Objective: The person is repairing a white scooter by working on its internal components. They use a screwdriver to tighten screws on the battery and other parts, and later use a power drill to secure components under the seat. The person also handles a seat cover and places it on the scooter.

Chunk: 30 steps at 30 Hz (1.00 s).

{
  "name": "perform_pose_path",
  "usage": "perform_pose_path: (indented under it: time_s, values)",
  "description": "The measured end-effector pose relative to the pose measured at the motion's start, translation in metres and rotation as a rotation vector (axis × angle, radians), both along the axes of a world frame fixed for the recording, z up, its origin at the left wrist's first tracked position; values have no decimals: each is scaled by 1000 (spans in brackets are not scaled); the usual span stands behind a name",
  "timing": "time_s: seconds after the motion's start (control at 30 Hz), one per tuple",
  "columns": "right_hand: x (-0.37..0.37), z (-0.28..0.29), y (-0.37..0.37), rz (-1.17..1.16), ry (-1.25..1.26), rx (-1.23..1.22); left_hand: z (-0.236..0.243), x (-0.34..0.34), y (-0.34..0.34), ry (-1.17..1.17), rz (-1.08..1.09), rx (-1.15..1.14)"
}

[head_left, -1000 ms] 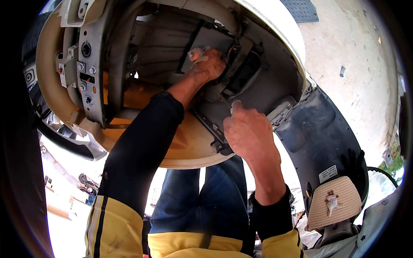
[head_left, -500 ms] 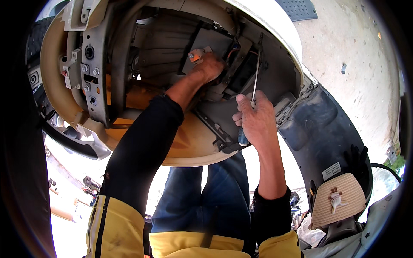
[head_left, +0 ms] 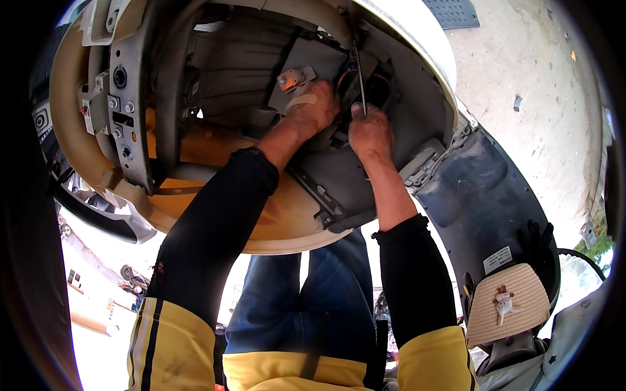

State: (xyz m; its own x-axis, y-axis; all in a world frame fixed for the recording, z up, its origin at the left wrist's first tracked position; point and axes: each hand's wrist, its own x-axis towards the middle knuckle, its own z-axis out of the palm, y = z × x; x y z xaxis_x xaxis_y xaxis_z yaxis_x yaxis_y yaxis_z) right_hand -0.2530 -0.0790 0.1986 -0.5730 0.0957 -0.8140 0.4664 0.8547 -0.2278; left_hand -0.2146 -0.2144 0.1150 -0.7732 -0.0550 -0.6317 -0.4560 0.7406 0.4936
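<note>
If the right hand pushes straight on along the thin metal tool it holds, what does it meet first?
Probably the dark recess with wiring inside the cream scooter shell; the right hand points its thin metal tool there, though depth is unclear.

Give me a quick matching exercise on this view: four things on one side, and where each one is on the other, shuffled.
Things:
1. left hand
2. right hand
3. woven pad
4. grate

Places:
A. lower right, on the dark panel
B. gripping a thin metal screwdriver
C. top edge, on the concrete
D. inside the shell, by an orange-tipped part

Pairs: 1-D, 2-B, 3-A, 4-C
</note>
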Motion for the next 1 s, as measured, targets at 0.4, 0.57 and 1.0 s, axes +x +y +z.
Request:
perform_pose_path:
  time_s: [0.4, 0.57, 1.0]
  values:
    - [18, 36, -10, -911, -159, -429, 27, -22, 5, -27, 40, 25]
    - [7, 32, -5, -1072, -203, -459, 21, -34, 8, -195, -45, 27]
    - [-1, 18, -10, -1180, -253, -487, 4, -66, 29, -212, -84, -11]
